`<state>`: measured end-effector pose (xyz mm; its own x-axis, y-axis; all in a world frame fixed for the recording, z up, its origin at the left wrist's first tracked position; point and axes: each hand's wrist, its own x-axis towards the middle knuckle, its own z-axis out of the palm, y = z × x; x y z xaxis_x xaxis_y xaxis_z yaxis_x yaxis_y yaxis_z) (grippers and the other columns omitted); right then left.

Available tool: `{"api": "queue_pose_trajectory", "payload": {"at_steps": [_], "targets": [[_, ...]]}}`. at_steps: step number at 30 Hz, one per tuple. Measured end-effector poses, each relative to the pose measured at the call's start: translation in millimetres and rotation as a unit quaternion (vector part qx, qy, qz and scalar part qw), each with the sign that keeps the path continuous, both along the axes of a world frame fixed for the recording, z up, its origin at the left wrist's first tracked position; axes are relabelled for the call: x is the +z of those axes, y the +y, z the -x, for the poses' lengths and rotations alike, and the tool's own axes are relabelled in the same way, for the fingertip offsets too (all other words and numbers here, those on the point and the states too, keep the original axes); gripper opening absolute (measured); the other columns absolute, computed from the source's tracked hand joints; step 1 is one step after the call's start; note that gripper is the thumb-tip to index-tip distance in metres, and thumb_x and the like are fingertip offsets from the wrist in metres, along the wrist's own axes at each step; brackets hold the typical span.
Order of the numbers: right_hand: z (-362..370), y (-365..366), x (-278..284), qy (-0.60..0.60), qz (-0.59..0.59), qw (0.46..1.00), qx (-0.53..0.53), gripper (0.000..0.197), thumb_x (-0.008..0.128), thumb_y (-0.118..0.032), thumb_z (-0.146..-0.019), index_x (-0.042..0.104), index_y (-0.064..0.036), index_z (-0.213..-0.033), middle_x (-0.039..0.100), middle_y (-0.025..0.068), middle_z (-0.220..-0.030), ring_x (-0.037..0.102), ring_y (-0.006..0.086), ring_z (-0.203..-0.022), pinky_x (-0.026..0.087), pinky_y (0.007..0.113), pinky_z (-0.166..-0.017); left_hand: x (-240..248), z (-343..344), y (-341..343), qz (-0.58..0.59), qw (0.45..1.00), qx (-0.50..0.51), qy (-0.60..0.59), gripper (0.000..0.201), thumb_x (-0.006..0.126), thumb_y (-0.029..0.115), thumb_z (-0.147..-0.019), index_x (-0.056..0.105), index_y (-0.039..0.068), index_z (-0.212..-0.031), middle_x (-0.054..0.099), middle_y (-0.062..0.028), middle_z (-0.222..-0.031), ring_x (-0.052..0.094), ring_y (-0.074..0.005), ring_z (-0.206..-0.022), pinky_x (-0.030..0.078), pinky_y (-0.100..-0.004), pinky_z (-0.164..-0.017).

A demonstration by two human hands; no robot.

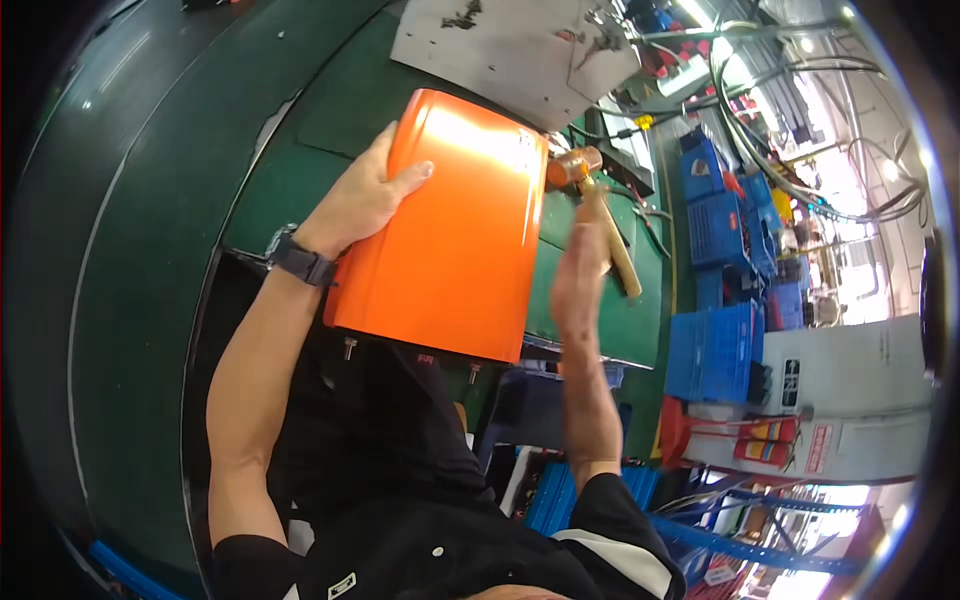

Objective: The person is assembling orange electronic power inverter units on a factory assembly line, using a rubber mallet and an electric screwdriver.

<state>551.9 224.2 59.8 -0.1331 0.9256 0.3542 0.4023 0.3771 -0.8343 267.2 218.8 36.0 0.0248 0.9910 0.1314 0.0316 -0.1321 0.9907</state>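
An orange metal case [450, 220] with a glossy, rounded-edge face sits tilted in front of me on the green bench. Two short threaded studs [350, 348] stick out from its near edge. My left hand [365, 200] grips its left side, thumb on the top face and fingers over the edge, partly hidden. Right of the case, my right hand [580, 265] is seen edge-on, fingers stretched forward and slightly blurred. The fingertips come close to a mallet [622, 262] with a copper-coloured head and wooden handle; whether they touch it is unclear.
A pale metal plate [500, 50] stands beyond the case. Pliers [652, 222] and dark cables lie right of the mallet. Blue bins [715, 345] line the right side, with fire extinguishers [765, 440] nearby. Another green work surface [130, 300] stretches along the left.
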Motion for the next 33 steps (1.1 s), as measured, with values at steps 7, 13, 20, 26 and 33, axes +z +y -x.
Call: {"api": "queue_pose_trajectory", "payload": {"at_steps": [7,13,20,26,33], "targets": [[36.8,3.6,4.1,0.048,-0.058,0.983,0.166,0.081,0.055,-0.021,-0.102,0.008,0.0044,-0.163,0.010,0.0298,-0.169,0.001,0.0464,-0.158,-0.001,0.051,-0.127,33.0,1.2,6.1,-0.004,0.999,-0.021,-0.042,0.058,0.059,0.019,-0.104,0.039,-0.007,-0.152,0.058,-0.0147,-0.143,0.055,-0.0206,-0.131,0.042,-0.0320,-0.111],[42.9,8.8,3.7,0.007,-0.162,0.976,0.148,0.072,0.055,-0.015,-0.103,0.017,0.0057,-0.160,0.028,0.0319,-0.159,0.027,0.0479,-0.149,0.026,0.052,-0.122,19.9,0.6,-1.5,0.021,1.000,-0.014,-0.015,0.056,0.052,0.013,-0.107,0.033,-0.006,-0.156,0.051,-0.0136,-0.151,0.050,-0.0207,-0.136,0.039,-0.0330,-0.115],[52.0,3.3,-5.7,0.102,0.118,0.988,0.000,0.094,0.065,-0.030,-0.098,0.008,0.0209,-0.154,0.018,0.0377,-0.162,0.015,0.0446,-0.156,0.017,0.043,-0.128,29.7,-0.6,-4.6,0.068,0.994,-0.050,-0.062,0.056,0.050,0.016,-0.108,0.032,-0.003,-0.157,0.050,-0.0137,-0.151,0.052,-0.0206,-0.136,0.043,-0.0335,-0.113],[53.3,7.0,-9.3,0.110,0.144,0.983,0.012,0.101,0.067,-0.035,-0.096,0.007,0.0217,-0.153,0.014,0.0387,-0.163,0.011,0.0437,-0.157,0.015,0.043,-0.129,31.1,1.3,-1.2,0.081,0.993,-0.063,-0.051,0.057,0.047,0.023,-0.110,0.030,-0.002,-0.159,0.043,-0.0140,-0.158,0.046,-0.0223,-0.142,0.039,-0.0360,-0.117],[53.4,8.4,-15.5,0.118,0.156,0.981,0.009,0.101,0.067,-0.035,-0.096,0.006,0.0211,-0.154,0.017,0.0383,-0.162,0.013,0.0447,-0.156,0.016,0.044,-0.128,56.3,57.9,17.3,0.033,0.960,0.097,-0.259,0.077,0.038,0.046,-0.111,0.014,-0.006,-0.161,0.014,-0.0175,-0.172,0.011,-0.0277,-0.160,0.006,-0.0405,-0.131]]}}
